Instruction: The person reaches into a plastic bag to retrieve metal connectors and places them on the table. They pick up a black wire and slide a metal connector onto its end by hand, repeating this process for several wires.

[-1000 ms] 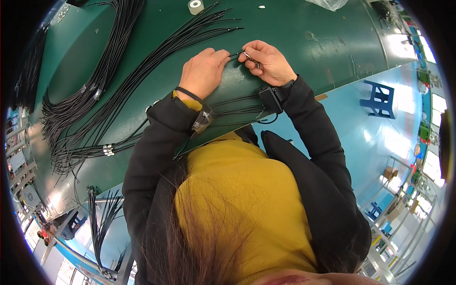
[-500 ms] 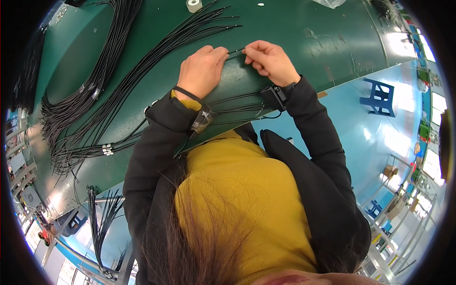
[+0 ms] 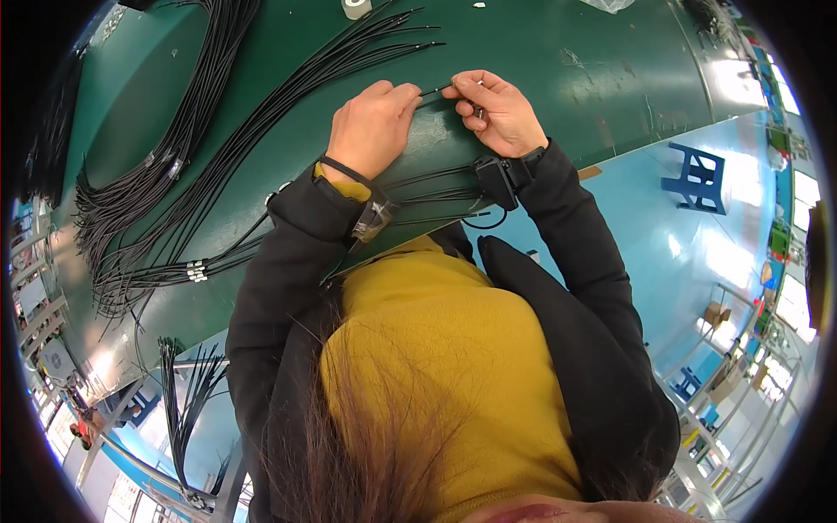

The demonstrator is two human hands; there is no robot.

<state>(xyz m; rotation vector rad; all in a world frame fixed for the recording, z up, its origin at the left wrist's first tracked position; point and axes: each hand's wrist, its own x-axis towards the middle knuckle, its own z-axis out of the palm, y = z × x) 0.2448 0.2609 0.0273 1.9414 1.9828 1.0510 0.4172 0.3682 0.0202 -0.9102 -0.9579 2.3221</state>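
My left hand (image 3: 370,129) is closed round a thin black cable (image 3: 428,91), whose short end sticks out past the fingertips above the green table. At that end my right hand (image 3: 497,115) pinches with thumb and forefinger, and a pale spot shows on the cable just beside them. Small shiny metal pieces (image 3: 479,112) show among the curled fingers of the right hand; their exact kind is too small to tell. Beneath both wrists, several black cables (image 3: 436,179) lie loose along the table's near edge.
Long black cable bundles (image 3: 209,87) curve over the green table (image 3: 558,113) on the left, one bound by white bands (image 3: 196,271). A tape roll (image 3: 356,8) lies at the far edge. More cables (image 3: 183,401) hang below at left. A blue stool (image 3: 695,179) stands on the floor at right.
My right hand has turned and its fingers have opened slightly, so the metal pieces in it now show. The left hand stays nearly in place with the cable.
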